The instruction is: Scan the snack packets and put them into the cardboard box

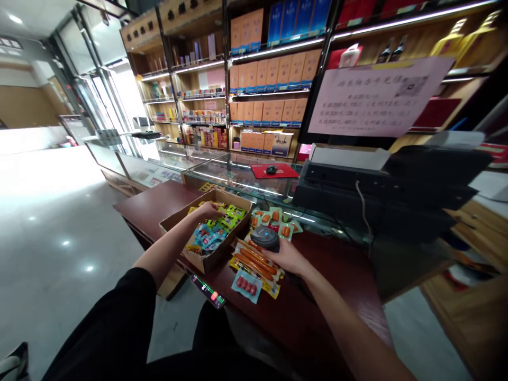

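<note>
My right hand [291, 257] is wrapped round a dark grey handheld barcode scanner [265, 238], held over several packed sausages [254, 263] on the table. My left hand [211, 210] reaches into an open cardboard box [237, 236], its fingers drawn together on the green snack packets [234, 214]; what they pinch is hidden. Blue snack packets [208, 237] fill the near part of the box. In front of the sausages lies a clear blue pack of small red sausages [246, 286]. Behind the scanner are small orange snack packs [266, 217].
The dark red table [317, 301] stands against a glass display counter [214, 164]. A phone [208, 291] with its screen lit is at the near edge. A mouse [271, 170] rests on a red mat. At right stands a black checkout machine [345, 177] with a hanging cable.
</note>
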### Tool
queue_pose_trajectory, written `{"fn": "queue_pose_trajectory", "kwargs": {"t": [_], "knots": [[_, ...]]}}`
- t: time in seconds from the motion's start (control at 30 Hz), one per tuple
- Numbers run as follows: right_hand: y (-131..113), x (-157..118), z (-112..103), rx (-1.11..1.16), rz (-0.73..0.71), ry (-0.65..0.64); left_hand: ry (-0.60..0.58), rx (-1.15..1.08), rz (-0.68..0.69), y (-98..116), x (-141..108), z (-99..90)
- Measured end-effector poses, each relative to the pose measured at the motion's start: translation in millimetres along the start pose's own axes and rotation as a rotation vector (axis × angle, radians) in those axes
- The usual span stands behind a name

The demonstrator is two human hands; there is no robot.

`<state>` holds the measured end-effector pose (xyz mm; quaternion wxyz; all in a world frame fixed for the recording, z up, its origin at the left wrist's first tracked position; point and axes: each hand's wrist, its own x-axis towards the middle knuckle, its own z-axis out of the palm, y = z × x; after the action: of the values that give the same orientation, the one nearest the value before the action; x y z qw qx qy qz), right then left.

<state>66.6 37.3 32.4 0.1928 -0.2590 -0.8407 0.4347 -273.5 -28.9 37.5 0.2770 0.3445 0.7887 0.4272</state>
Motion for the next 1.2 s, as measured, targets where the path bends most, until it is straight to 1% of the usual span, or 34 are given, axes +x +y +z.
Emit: {"fn": "queue_pose_trajectory", "kwargs": {"t": [0.1,0.2,0.3,0.33,0.4,0.5,0.7,0.77,0.83,0.93,1.0,1.07,1.13,1.2], "knots": [[-9.3,-2.7,10.1,0.045,0.015,0.027,-0.002,0.116,0.009,-8.3,1.3,3.9],[-9.6,-6.1,13.6,0.076,0.065,0.110,0.018,0.308,0.083,-6.1,1.7,1.1],[-4.3,-10.8,6.6,0.091,0.118,0.180,0.111,0.490,0.207,6.5,1.1,-0.4],[-2.3,-12.7,2.3,0.092,0.133,0.194,0.135,0.517,0.242,12.2,0.6,1.9],[1.5,-17.1,-7.7,0.091,0.164,0.218,0.131,0.537,0.289,24.8,-0.8,12.6],[7.9,-24.7,-23.6,0.089,0.212,0.260,0.056,0.559,0.335,45.4,-4.8,43.1],[29.9,-42.6,-53.0,0.081,0.276,0.356,-0.088,0.590,0.408,83.7,-19.3,126.9],[37.7,-48.7,-61.9,0.075,0.291,0.368,-0.147,0.596,0.435,90.3,-23.1,155.7],[44.1,-54.4,-70.0,0.073,0.303,0.360,-0.199,0.618,0.468,92.5,-24.9,183.2],[52.5,-61.9,-80.1,0.080,0.322,0.349,-0.260,0.704,0.576,90.0,-24.5,217.7],[58.0,-66.2,-85.2,0.088,0.337,0.354,-0.308,0.798,0.666,87.1,-22.9,233.7],[63.2,-69.8,-89.1,0.096,0.352,0.360,-0.363,0.885,0.688,84.9,-21.5,244.0],[67.3,-72.6,-91.5,0.104,0.358,0.359,-0.403,0.885,0.625,83.8,-20.6,250.3],[69.5,-74.5,-92.3,0.115,0.358,0.348,-0.403,0.758,0.512,83.3,-20.5,254.6]]}}
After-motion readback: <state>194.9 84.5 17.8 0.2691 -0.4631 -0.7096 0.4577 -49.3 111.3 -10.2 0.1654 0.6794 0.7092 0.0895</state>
